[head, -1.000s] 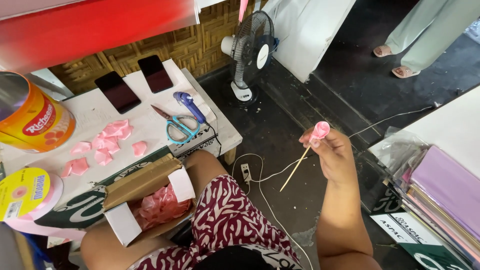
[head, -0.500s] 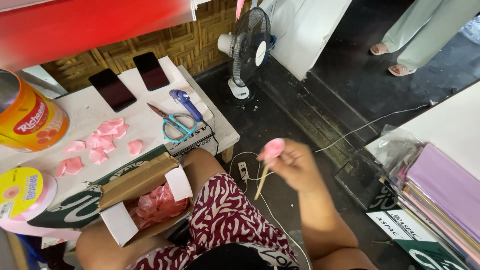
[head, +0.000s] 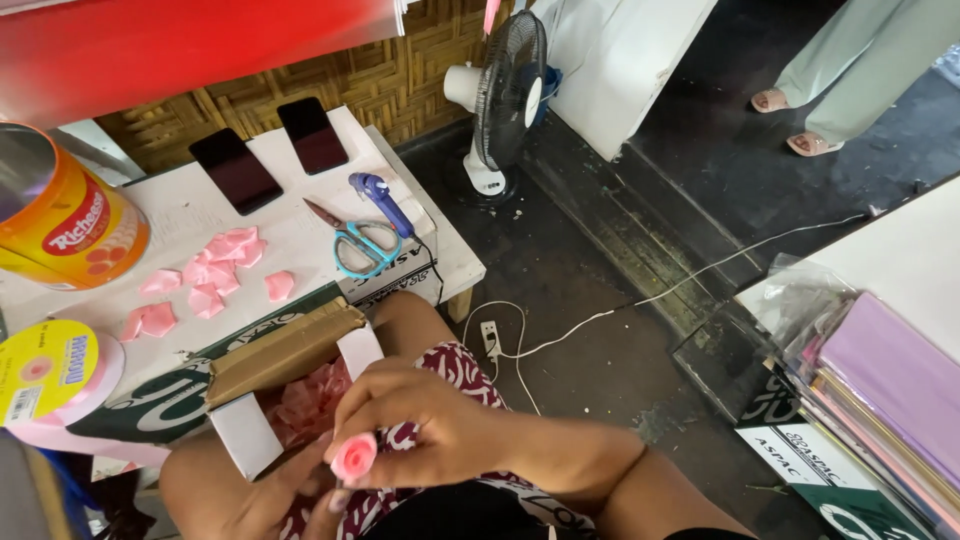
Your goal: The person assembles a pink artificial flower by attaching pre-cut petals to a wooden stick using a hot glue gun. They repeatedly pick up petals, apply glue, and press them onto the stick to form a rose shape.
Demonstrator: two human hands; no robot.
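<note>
My right hand (head: 425,420) grips a small pink ribbon rosebud (head: 354,457) over my lap, fingers curled around it. My left hand (head: 262,500) sits just below it, fingertips touching the bud's underside; most of that hand is hidden. An open cardboard box (head: 285,350) holding pink petals rests on my knee beside both hands. Loose pink ribbon petals (head: 205,280) lie on the low white table (head: 190,215), apart from my hands.
On the table lie two dark phones (head: 270,150), blue-handled scissors (head: 360,245), a blue glue gun (head: 380,195), an orange tin (head: 65,225) and a pink ribbon roll (head: 50,375). A fan (head: 505,95) stands on the floor. Coloured paper sheets (head: 885,375) stack at right. Another person's feet (head: 795,120) are far right.
My right hand has carried the rosebud from out at the right, over the floor, down and left to my lap, where my left hand meets it. The thin stick seen earlier is hidden now.
</note>
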